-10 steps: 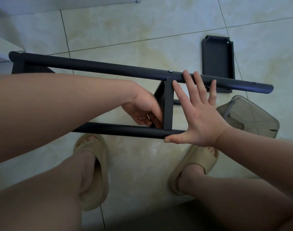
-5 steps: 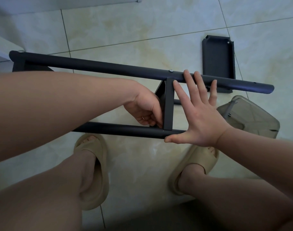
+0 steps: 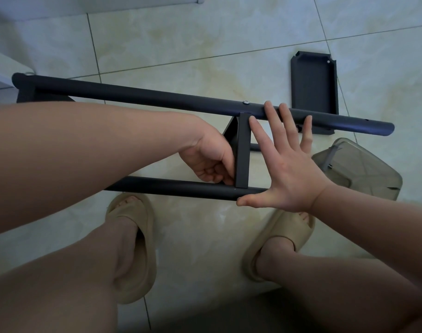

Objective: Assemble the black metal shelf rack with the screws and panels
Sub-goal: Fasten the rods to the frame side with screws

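Crouching over a tiled floor, a person braces a half-built black rack frame. The right hand is spread wide and flat, its fingers on the far tube and its thumb at the end of the near tube. The left hand curls around the near end of the fitted panel, which stands edge-on between the two tubes. Whether it also holds a screw cannot be seen.

The risk appears to lie at that near joint. A flat palm only presses and does not grip, so the near tube could roll or spread away, throwing the holes out of line or letting the panel slip free. A small screw worked by fingertips alone might also drop and skitter across the smooth tiles.

Counted in view:
- Two long tubes, with the stub of a third behind the panel.
- One fitted panel, one dark end piece half hidden at the floor's left edge, and one loose panel lying flat toward the far right corner.
- Two screw heads on the far tube, one above the panel and one at its left tip.
- One clear plastic container by the right edge.
- Two beige slippers.
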